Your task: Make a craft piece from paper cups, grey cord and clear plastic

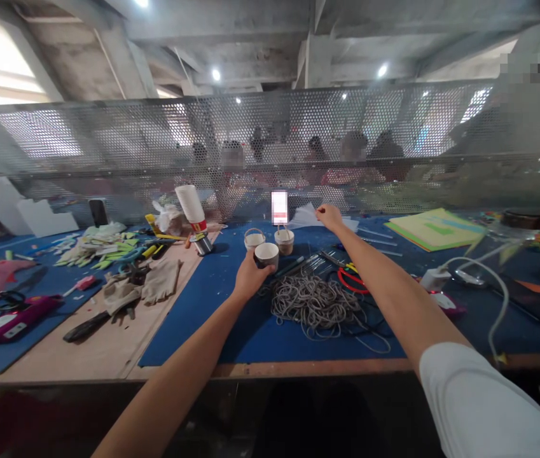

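Note:
My left hand (250, 277) is closed around a small paper cup (266, 256), its open mouth tilted up. Just behind it stand two similar cups with loop handles: one at the left (254, 239) and one at the right (283, 242). My right hand (330, 218) reaches farther back, fingertips pinched together at the edge of a fan of translucent sheets (304, 216). What lies between those fingertips is too small to make out. In front of the cups lies a tangled heap of grey cord (317, 302).
Red-handled scissors (352, 280) lie beside the cord. A lit phone (279, 207) stands against the perforated metal screen (155, 140). Leftward are a tilted cup stack (191, 207), gloves (161, 282) and a pink glue gun (5, 272). Coloured paper (434, 229) and a white cable (501, 289) are at right.

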### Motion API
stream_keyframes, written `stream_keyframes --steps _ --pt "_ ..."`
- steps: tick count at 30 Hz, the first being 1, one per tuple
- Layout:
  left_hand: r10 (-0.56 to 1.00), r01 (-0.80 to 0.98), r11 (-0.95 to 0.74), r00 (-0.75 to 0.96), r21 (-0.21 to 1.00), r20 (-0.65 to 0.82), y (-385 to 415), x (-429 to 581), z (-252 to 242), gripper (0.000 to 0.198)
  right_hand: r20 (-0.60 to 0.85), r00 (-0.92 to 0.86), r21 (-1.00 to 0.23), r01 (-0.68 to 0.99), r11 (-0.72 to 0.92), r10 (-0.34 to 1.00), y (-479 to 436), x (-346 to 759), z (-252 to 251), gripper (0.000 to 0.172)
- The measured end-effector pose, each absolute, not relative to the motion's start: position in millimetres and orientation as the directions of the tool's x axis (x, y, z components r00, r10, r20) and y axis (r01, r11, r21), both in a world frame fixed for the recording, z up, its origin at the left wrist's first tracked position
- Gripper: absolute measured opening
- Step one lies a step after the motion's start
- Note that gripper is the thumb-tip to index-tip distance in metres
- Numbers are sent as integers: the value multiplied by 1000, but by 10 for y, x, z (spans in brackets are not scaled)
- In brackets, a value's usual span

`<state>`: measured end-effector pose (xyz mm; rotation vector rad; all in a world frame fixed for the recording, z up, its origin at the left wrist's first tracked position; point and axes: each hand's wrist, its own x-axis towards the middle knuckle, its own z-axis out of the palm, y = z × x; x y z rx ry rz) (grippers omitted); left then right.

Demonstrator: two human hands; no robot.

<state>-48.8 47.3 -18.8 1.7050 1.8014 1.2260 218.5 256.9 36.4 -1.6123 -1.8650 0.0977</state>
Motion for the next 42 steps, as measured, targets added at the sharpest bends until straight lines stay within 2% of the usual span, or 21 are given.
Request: stream_keyframes --steps 8,14,20,28,36,42 --pt "936 614 -119 -192 780 294 474 -490 -188 66 459 -13 -522 805 282 889 2609 2302 425 21" --pt "934 625 -121 -191 771 301 479 -494 -189 67 492 68 -543 803 244 868 2600 2382 489 18" --pt "937 617 -110 -198 780 289 461 -479 -167 64 496 122 -574 789 219 860 2531 2474 570 25" --pt "937 615 -127 -183 778 298 476 -495 -181 64 489 135 -617 752 232 862 2539 2531 641 27" --pt "935 621 -128 -185 774 304 481 -500 -197 65 529 172 -648 714 265 831 2552 2544 711 23" --pt "934 621 -130 -185 773 305 490 -509 -207 67 552 126 -642 695 324 824 2537 2524 739 26"
